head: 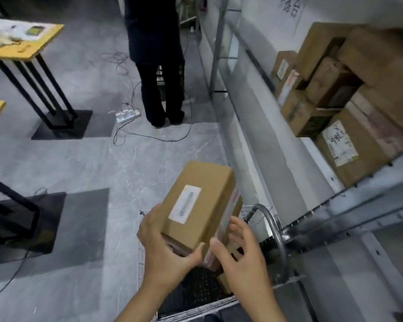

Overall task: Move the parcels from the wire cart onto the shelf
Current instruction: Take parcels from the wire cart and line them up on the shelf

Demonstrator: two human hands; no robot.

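A long brown cardboard parcel point(199, 201) with a white barcode label is lifted above the wire cart point(275, 231). My left hand point(165, 247) grips its near left end, thumb curled under the near edge. My right hand point(240, 252) is beside the parcel's right side with fingers spread and straight, close to or touching it. More small boxes point(226, 282) lie low in the cart. The metal shelf point(335, 205) runs along the right, and several brown parcels point(349, 149) are stacked on it.
A person in dark clothes point(156, 59) stands ahead on the grey floor beside a white power strip point(128, 114) and trailing cables. Yellow-topped tables with black frames point(23, 43) stand at left. A further shelf upright point(216, 49) rises behind.
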